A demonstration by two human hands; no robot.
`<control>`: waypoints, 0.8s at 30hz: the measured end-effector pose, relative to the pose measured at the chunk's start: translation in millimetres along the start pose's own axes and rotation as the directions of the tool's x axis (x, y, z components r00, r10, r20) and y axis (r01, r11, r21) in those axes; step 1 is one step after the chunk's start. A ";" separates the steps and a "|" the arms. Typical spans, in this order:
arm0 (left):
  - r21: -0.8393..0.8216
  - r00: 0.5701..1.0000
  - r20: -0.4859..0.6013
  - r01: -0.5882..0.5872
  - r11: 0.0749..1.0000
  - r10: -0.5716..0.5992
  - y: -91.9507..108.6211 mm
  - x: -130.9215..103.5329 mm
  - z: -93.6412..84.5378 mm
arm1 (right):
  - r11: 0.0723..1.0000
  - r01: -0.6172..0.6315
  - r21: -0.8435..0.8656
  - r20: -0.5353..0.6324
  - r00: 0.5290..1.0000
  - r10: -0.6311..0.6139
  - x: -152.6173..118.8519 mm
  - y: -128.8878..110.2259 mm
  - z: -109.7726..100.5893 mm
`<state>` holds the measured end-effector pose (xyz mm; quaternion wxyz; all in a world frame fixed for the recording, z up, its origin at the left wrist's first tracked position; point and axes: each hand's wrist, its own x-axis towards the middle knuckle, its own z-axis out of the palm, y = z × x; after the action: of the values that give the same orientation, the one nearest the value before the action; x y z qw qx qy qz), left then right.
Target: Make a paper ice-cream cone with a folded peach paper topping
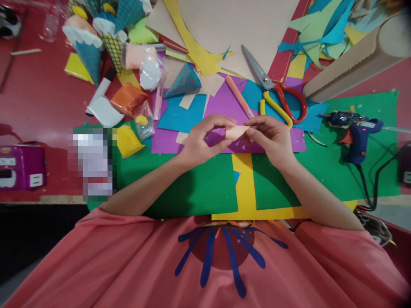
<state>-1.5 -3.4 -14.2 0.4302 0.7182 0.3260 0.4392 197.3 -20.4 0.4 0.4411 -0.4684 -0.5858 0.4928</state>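
Between my two hands is a small piece of peach paper (235, 132), curved as if rolled. My left hand (207, 136) pinches its left side between thumb and fingers. At the right end, the thumb and fingertips of my right hand (271, 139) close on the same piece. Purple paper (218, 109) lies beneath both hands. Just beyond them are a peach marker (239, 96), a blue patterned paper cone (184, 81) and a blue paper piece (183, 114). Large scissors (268, 83) with red and yellow handles lie past my right hand.
A blue glue gun (358, 137) with a cord rests on green paper (379, 111) at the right. A peach paper roll (353, 60) stands behind it. Decorated cones (84, 47) and clay packets (128, 97) crowd the left. Paper scraps (321, 32) pile up at the far right.
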 end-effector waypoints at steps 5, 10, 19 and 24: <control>0.126 0.994 -0.002 -0.104 0.987 0.105 1.7 0.7 -0.3 | 0.998 0.012 0.060 -0.035 0.999 -0.010 -0.4 0.1 3.0; 0.304 0.989 0.066 -0.149 0.941 0.136 3.1 1.3 -3.4 | 0.998 0.011 0.059 -0.035 0.999 -0.009 -2.6 -1.2 5.2; 0.369 0.985 0.078 -0.173 0.913 0.155 5.7 -0.3 -2.2 | 0.997 0.051 0.052 -0.033 0.998 -0.050 -4.1 0.0 5.9; 0.318 0.991 0.062 -0.130 0.939 0.116 8.1 0.6 -1.5 | 0.996 0.089 0.000 -0.010 0.996 -0.089 -6.2 1.9 6.3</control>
<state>-1.9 -5.7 -6.4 0.2859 0.8067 0.3385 0.3909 192.4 -27.4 -2.5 0.4656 -0.4439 -0.6039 0.4705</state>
